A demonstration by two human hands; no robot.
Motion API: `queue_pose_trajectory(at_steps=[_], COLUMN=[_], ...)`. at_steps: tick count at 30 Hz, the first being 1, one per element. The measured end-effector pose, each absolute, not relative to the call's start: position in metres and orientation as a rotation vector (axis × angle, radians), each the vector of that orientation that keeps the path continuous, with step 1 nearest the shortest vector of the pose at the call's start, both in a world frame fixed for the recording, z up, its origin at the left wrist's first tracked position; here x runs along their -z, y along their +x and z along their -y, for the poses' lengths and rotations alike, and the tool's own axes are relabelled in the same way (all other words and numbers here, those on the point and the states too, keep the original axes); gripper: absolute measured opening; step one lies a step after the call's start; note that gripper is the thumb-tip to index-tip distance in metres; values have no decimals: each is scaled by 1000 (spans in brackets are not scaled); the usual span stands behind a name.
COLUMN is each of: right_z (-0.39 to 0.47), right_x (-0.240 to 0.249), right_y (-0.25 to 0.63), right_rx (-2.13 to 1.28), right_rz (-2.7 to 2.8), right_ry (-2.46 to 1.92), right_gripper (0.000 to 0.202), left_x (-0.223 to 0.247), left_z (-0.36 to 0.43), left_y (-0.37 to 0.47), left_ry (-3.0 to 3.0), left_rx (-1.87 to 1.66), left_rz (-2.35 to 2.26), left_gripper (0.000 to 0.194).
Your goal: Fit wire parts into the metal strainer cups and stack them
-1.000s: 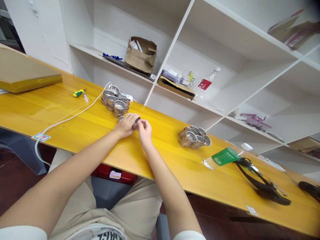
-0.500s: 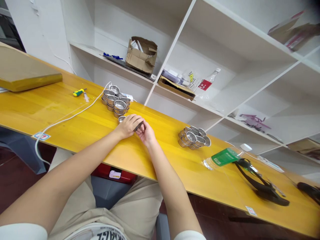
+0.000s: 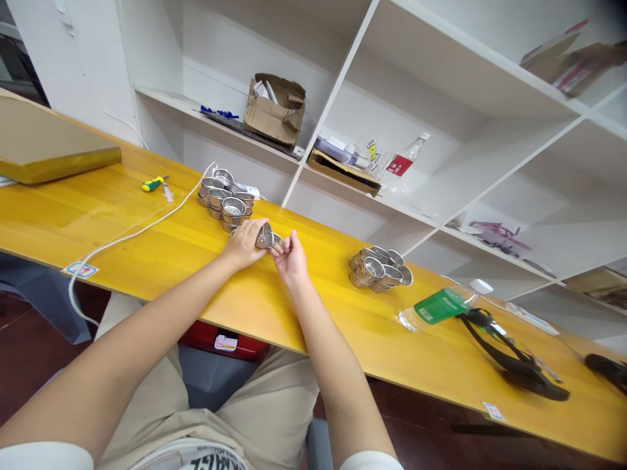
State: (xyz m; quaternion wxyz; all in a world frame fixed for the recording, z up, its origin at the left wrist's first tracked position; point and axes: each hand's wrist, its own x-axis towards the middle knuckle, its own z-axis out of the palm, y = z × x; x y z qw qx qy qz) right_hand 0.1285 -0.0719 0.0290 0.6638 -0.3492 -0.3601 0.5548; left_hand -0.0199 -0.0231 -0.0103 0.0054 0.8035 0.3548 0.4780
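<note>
Between my hands is a perforated metal cup [image 3: 264, 237], tilted on its side. My left hand [image 3: 243, 247] grips it, fingers over its left side. Close on its right, my right hand [image 3: 292, 261] has its fingers curled around a small metal part [image 3: 276, 239] beside the cup. Just behind my left hand stand stacked perforated metal cups [image 3: 234, 207]. A second cluster of such cups [image 3: 379, 269] sits farther right on the yellow table [image 3: 323, 287].
A green-labelled bottle [image 3: 441, 307] lies at the right, near a black strap [image 3: 514, 359]. A screwdriver [image 3: 153, 184], a white cable [image 3: 132, 233] and a large flat box [image 3: 53, 143] are at the left. White shelves [image 3: 337, 78] rise behind.
My hands have moved slightly apart, and the cup between them has turned so that more of its perforated side shows. My right fingers have curled upward.
</note>
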Motion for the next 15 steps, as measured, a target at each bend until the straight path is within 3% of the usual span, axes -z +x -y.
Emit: queue_pose_trajectory(at_steps=[15], right_z=[59], right_x=[-18], right_y=[149], right_rx=[-1071], right_rz=[738], right_ry=[-869], right_gripper=[56], left_x=[7], left_z=[10], left_y=[-37], left_ry=[2194], left_rx=[-1713], left_rz=[-1372], left_gripper=[33])
